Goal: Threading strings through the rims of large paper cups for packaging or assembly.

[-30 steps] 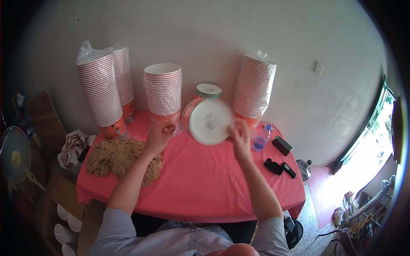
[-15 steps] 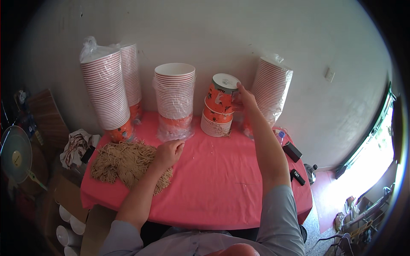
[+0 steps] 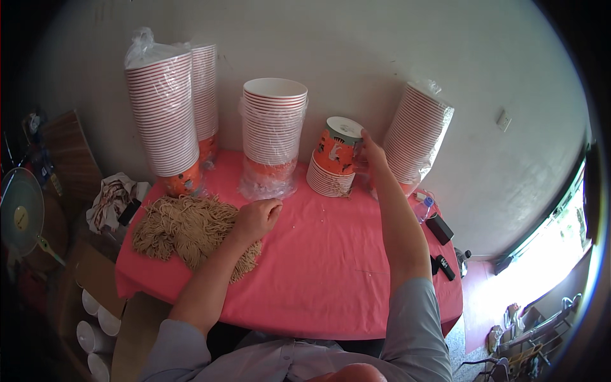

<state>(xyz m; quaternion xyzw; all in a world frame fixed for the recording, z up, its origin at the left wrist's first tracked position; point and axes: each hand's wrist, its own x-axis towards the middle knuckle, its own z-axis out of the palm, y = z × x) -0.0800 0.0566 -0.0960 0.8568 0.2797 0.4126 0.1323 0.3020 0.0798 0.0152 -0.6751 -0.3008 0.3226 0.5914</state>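
Observation:
At the back right of the table, an orange paper bucket [image 3: 337, 150] with printed animal figures stands upside down on a short stack of like buckets [image 3: 329, 181]. My right hand [image 3: 374, 153] grips its right side, thumb up by the pale base; some of the fingers are hidden behind it. A tan cord end shows at the lower right of that stack. My left hand [image 3: 259, 217] is closed, resting above the right edge of a heap of tan cords [image 3: 188, 229]. Whatever its fingers may hold is hidden.
Tall stacks of plastic-wrapped paper buckets stand at the left [image 3: 162, 114], centre [image 3: 273, 130] and right [image 3: 417, 134] of the pink-covered table [image 3: 318, 274]. A black box [image 3: 439, 228] and a bottle with a blue cap [image 3: 424, 207] lie near the right edge. An open carton [image 3: 143, 337] sits at lower left.
My right hand has lowered the orange bucket over the stack, covering the orange part that showed beneath it. My left hand stays closed by the cords. The whole view has shifted slightly.

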